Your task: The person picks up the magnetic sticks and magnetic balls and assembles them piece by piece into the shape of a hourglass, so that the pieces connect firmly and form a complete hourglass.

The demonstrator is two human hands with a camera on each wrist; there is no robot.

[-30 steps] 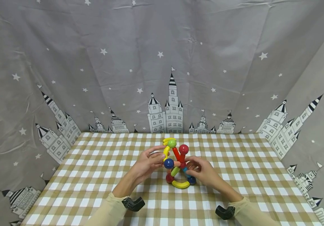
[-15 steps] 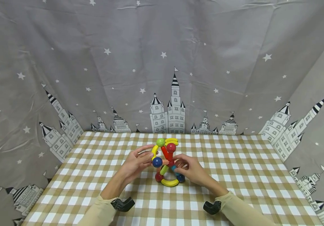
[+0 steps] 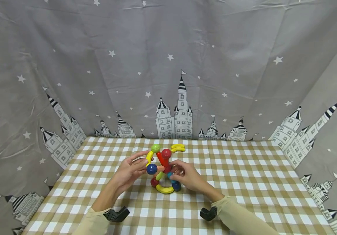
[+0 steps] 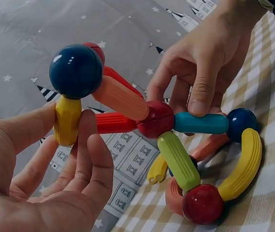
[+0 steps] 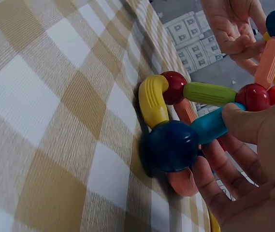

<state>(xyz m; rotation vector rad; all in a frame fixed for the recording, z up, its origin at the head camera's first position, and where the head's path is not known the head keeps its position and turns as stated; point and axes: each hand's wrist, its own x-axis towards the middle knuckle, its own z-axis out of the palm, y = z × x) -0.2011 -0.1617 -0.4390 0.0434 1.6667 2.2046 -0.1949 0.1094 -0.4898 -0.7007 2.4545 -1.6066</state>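
A toy structure of colored balls and ribbed sticks stands on the checked cloth, with a red ball (image 4: 155, 119) at its middle joint. My left hand (image 3: 129, 172) pinches the upper yellow curved stick (image 4: 67, 123) between thumb and fingers, just under a dark blue ball (image 4: 76, 71). On the other side, my right hand (image 3: 190, 177) holds the teal stick (image 5: 209, 126), thumb on one face and fingers behind. A yellow curved stick (image 3: 164, 189) joins a red and a blue ball at the base. The green ball (image 3: 155, 148) tops the structure.
Loose yellow curved sticks (image 3: 177, 148) lie on the cloth behind the structure. The checked tablecloth (image 3: 244, 182) reaches back to a grey curtain (image 3: 168, 81) printed with castles and stars, which also runs along both sides.
Both hands and the structure have moved left across the cloth. The loose yellow sticks, formerly partly behind the green ball, now show apart from it. Both grips look unchanged.
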